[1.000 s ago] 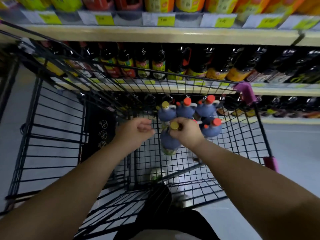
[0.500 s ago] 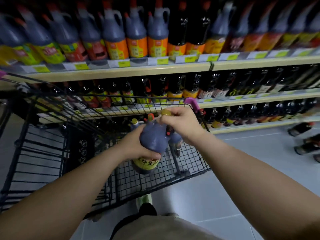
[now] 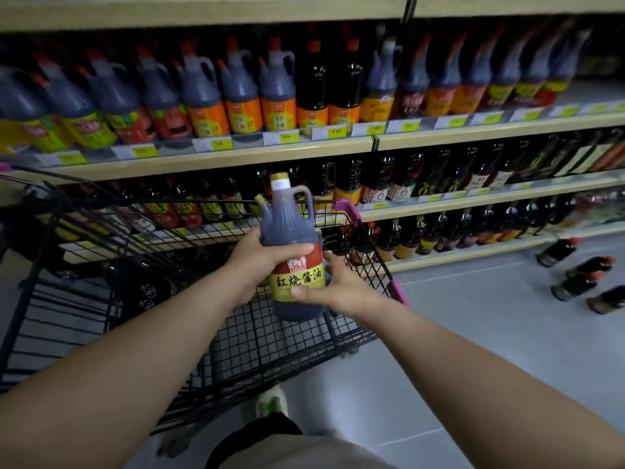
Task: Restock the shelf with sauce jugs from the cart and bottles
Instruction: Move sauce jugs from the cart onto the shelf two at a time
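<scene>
The left hand (image 3: 257,262) curls round the dark upper body of the sauce jug (image 3: 294,231), thumb laid across its front. Just right and lower, the right hand (image 3: 338,286) grips the yellow label. The jug stands upright between them. Beneath the hands is the wire cart (image 3: 257,336); beyond them, the stocked shelf (image 3: 236,157).

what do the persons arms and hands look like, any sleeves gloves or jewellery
Both are bare. The left forearm and right forearm show no sleeve up to the frame edge. The left hand and right hand wear no gloves, and no watch, bracelet or ring is visible. The right thumbnail looks short and unpainted.
</scene>
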